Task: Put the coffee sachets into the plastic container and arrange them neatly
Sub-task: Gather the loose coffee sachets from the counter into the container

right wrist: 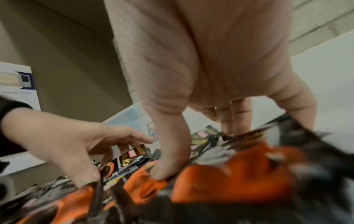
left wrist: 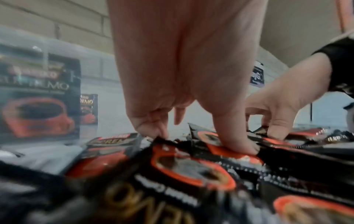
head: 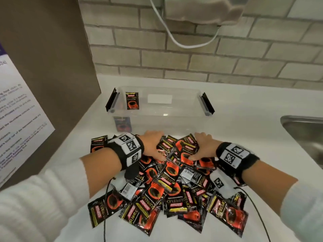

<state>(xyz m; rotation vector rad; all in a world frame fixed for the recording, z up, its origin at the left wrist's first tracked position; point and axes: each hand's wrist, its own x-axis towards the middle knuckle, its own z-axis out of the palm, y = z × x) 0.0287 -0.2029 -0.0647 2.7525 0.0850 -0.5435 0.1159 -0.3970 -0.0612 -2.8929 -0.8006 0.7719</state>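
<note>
A heap of black-and-red coffee sachets (head: 167,189) lies on the white counter (head: 244,119) in front of me. Behind it stands the clear plastic container (head: 164,117), lid off. One sachet (head: 132,100) stands upright at its left end, and another (head: 122,124) shows through the front wall. My left hand (head: 157,147) and right hand (head: 199,147) sit side by side at the heap's far edge. On each, the thumb presses on top and the fingers curl down behind, pinching sachets. The left wrist view shows the thumb (left wrist: 247,147) on a sachet. The right wrist view shows the same (right wrist: 161,171).
A steel sink (head: 304,137) is set into the counter at the right. A brown cabinet side with a paper notice (head: 26,119) walls off the left. The brick wall lies behind the container, with a white fixture and cable (head: 201,11) overhead. Black latches (head: 111,99) flank the container.
</note>
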